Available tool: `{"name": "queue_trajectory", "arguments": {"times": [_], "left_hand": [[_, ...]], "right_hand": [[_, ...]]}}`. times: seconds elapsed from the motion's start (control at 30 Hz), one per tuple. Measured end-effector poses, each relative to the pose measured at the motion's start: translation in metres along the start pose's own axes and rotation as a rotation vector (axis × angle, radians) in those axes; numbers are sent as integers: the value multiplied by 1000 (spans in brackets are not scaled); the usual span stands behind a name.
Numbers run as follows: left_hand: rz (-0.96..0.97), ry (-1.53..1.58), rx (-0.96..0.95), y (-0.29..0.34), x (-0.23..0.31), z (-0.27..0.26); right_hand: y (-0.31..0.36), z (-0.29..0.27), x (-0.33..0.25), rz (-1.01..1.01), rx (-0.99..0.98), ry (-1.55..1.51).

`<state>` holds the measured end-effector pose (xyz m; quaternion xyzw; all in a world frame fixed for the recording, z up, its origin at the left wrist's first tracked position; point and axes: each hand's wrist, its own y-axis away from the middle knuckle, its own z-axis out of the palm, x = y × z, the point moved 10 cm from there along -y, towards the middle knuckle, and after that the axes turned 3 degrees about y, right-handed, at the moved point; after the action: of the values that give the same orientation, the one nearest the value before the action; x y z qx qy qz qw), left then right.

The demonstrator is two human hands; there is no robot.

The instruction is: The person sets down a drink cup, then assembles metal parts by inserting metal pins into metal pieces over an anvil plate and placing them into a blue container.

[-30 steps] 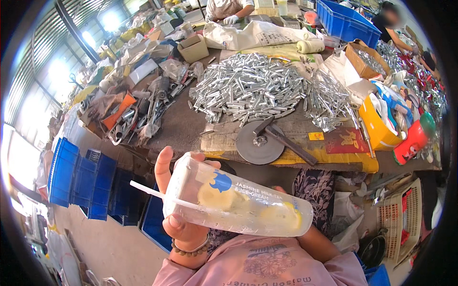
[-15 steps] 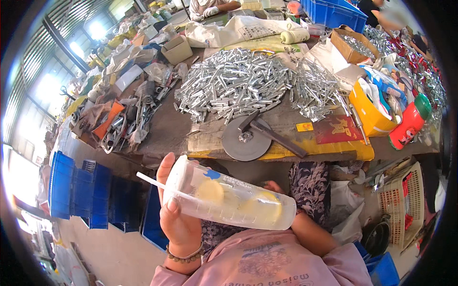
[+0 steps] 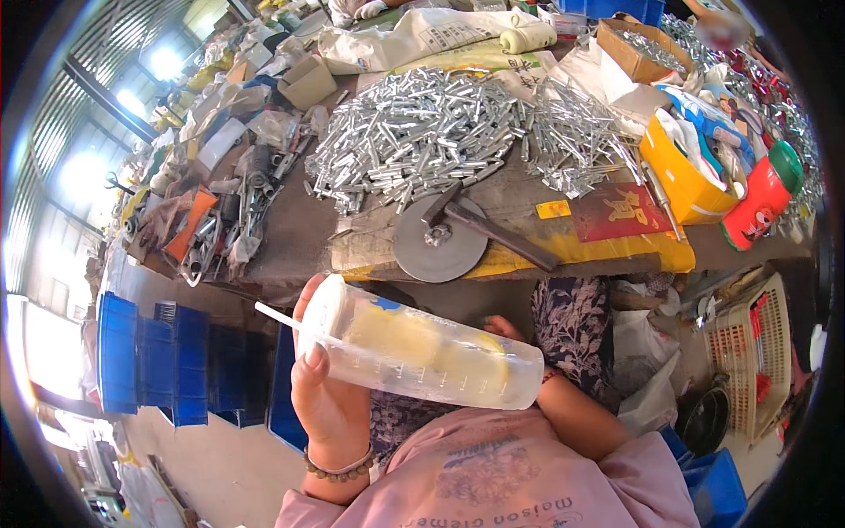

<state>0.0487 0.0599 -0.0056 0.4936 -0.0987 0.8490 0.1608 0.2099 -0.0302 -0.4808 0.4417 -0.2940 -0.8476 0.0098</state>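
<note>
My left hand (image 3: 330,387) is closed around the lid end of a large frosted plastic drink cup (image 3: 440,352). The cup lies almost level across my lap, its lid end to the left and a little higher. A white straw (image 3: 278,315) sticks out past the lid. Pale liquid and yellow, lemon-like slices show through the wall. Most of my right hand (image 3: 505,329) is hidden behind the cup's base end; only some fingers show above its upper edge, so its grip is unclear. A beaded bracelet (image 3: 340,470) circles my left wrist.
On the bench ahead lie a heap of silver metal tubes (image 3: 418,136), a hammer (image 3: 493,231) across a round grey disc (image 3: 421,260), and a yellow box (image 3: 682,180) beside a red bottle (image 3: 762,195). Blue bins (image 3: 158,356) stand at left, a beige basket (image 3: 748,352) at right.
The bench and most surroundings sit slightly higher in the picture, as the view has shifted. The cup has rolled a little, turning its print upward. My left hand keeps its hold.
</note>
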Motion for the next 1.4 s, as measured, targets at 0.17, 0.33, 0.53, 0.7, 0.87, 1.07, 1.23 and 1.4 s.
{"name": "queue_trajectory", "arguments": {"times": [0.17,0.33,0.53,0.7,0.87,1.07,1.23,1.4], "left_hand": [[29,-38,-23,3,-2,20],[37,-45,-47,-2,-3,5],[1,-56,-79,2,-14,22],[40,-64,-78,-1,-9,16],[69,-74,-58,-1,-4,12],[24,-84,-93,4,-11,31],[54,-90,-92,3,-5,19],[70,-92,-79,2,-4,21]], "right_hand": [[-25,-5,34,-27,-99,-143],[20,22,-36,-21,11,130],[-17,0,8,-31,-33,67],[0,18,-9,17,-47,33],[4,14,-13,-6,-2,23],[-39,-5,39,-29,-125,-74],[44,35,-62,-7,68,168],[19,19,-38,-72,-52,194]]}}
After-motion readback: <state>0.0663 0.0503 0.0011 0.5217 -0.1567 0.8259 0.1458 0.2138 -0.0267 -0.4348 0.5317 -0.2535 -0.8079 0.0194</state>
